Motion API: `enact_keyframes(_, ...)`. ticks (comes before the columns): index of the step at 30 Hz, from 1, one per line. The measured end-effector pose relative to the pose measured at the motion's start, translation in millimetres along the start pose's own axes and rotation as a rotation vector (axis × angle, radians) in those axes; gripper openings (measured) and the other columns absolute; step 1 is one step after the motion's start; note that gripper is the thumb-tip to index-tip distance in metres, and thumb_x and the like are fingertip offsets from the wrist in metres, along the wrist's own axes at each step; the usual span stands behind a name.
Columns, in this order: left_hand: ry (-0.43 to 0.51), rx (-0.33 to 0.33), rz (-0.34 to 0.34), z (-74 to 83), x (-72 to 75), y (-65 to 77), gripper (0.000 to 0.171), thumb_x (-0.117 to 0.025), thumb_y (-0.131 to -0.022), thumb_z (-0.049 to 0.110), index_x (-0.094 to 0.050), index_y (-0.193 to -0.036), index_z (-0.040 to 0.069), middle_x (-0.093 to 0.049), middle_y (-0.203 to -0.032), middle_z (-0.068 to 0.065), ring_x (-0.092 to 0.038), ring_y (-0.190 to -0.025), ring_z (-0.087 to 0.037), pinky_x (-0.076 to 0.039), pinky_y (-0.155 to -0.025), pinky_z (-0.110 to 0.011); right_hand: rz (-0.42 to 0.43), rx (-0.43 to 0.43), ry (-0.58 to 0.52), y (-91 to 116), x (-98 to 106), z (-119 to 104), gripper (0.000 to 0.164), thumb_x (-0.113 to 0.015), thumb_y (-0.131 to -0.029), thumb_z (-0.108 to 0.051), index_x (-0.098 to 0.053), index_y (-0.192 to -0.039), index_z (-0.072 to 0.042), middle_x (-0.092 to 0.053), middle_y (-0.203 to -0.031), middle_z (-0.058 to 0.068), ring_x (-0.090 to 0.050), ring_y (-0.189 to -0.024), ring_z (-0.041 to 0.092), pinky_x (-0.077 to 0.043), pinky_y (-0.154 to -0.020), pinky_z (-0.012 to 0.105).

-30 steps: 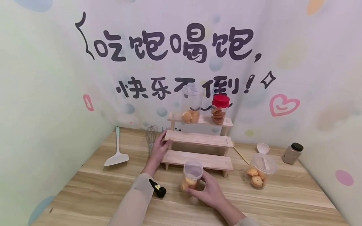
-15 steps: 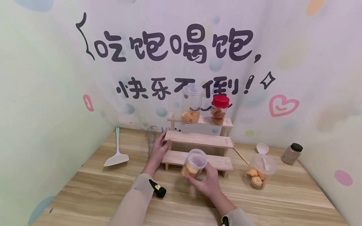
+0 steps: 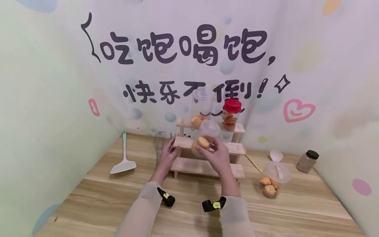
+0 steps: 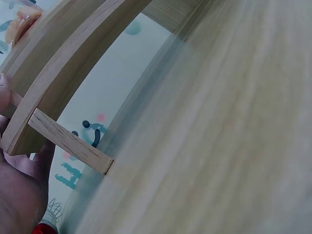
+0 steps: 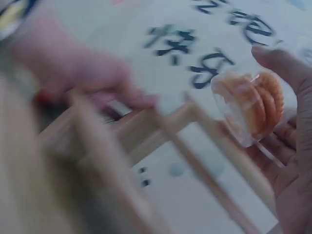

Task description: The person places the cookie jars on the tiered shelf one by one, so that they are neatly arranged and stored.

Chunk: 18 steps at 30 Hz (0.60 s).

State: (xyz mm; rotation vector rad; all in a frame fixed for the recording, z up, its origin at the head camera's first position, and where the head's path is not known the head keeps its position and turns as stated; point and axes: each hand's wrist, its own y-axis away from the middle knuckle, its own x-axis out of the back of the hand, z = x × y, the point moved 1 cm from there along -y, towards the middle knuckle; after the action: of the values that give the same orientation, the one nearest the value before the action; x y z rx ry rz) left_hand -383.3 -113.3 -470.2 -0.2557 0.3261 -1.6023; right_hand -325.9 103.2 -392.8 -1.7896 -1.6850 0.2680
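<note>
My right hand (image 3: 219, 157) grips a clear cookie jar (image 3: 210, 129) from its right side. The jar, with a translucent top and ridged round cookies inside, is held up in front of the middle step of a wooden three-step display rack (image 3: 195, 166). Whether it touches the step I cannot tell. In the right wrist view the jar's clear base (image 5: 229, 114) and cookies (image 5: 265, 105) show, with thumb and fingers around it. My left hand (image 3: 168, 157) holds the left end of the rack's middle board, seen close up in the left wrist view (image 4: 53, 87).
On the top step stand a tall clear jar (image 3: 202, 105) and a red-lidded cookie jar (image 3: 232, 113). To the right are another cookie jar (image 3: 273, 179), a white scoop (image 3: 276, 155) and a black-capped bottle (image 3: 308, 161). A whisk (image 3: 160, 141) and white spatula (image 3: 123, 164) lie left.
My right hand has raised the cookie jar from low in front of the bottom step up to the middle step's height. My left hand has stayed on the rack.
</note>
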Motion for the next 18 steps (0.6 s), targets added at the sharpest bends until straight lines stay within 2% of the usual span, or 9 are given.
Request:
enact_keyframes(4,-0.010,0.011,-0.015,1.1,-2.3,-1.3,0.063,-0.058,-0.103,0.013,-0.028,-0.158,0.006,-0.022,-0.165,-0.015,-0.026,-0.149,-0.034,-0.029,-0.120,-0.046,0.036,-0.102,-0.016,-5.3,-2.3,4.0,0.051,-0.086,-0.078,-0.045,-0.066,-0.116,-0.018,-0.068,-0.114,-0.001,-0.061,-0.107,0.017,-0.054,-0.095,0.045)
enact_keyframes(7,0.002,0.030,-0.001,1.2,-3.4,0.0,0.063,-0.060,-0.102,0.016,-0.030,-0.158,0.011,-0.023,-0.165,-0.011,-0.029,-0.148,-0.034,-0.031,-0.119,-0.044,0.023,-0.142,-0.012,-4.0,-5.6,11.3,0.050,-0.087,-0.077,-0.045,-0.066,-0.116,-0.020,-0.067,-0.112,-0.001,-0.061,-0.105,0.016,-0.055,-0.091,0.039)
enact_keyframes(12,0.010,0.029,0.030,0.8,-4.0,2.5,0.064,-0.064,-0.100,0.024,-0.035,-0.157,0.017,-0.026,-0.164,-0.008,-0.034,-0.145,-0.034,-0.034,-0.117,-0.041,0.024,-0.143,-0.017,-2.3,-9.6,19.5,0.052,-0.085,-0.080,-0.042,-0.065,-0.122,-0.019,-0.066,-0.116,0.002,-0.061,-0.101,0.018,-0.055,-0.085,0.033)
enact_keyframes(17,0.002,0.020,0.036,1.4,-2.7,3.3,0.067,-0.065,-0.099,0.027,-0.034,-0.157,0.014,-0.027,-0.164,-0.007,-0.034,-0.146,-0.034,-0.035,-0.117,-0.042,0.029,-0.143,-0.018,-2.8,-13.3,23.3,0.063,-0.082,-0.083,-0.043,-0.060,-0.137,-0.021,-0.063,-0.135,0.004,-0.060,-0.115,0.019,-0.053,-0.097,0.038)
enact_keyframes(18,0.001,0.027,0.032,5.9,-2.5,4.8,0.066,-0.065,-0.100,0.025,-0.034,-0.157,0.013,-0.026,-0.164,-0.007,-0.033,-0.146,-0.034,-0.034,-0.117,-0.042,0.031,-0.145,-0.018,-2.7,-14.0,23.6,0.066,-0.082,-0.083,-0.043,-0.058,-0.141,-0.020,-0.061,-0.139,0.004,-0.060,-0.118,0.019,-0.052,-0.099,0.039)
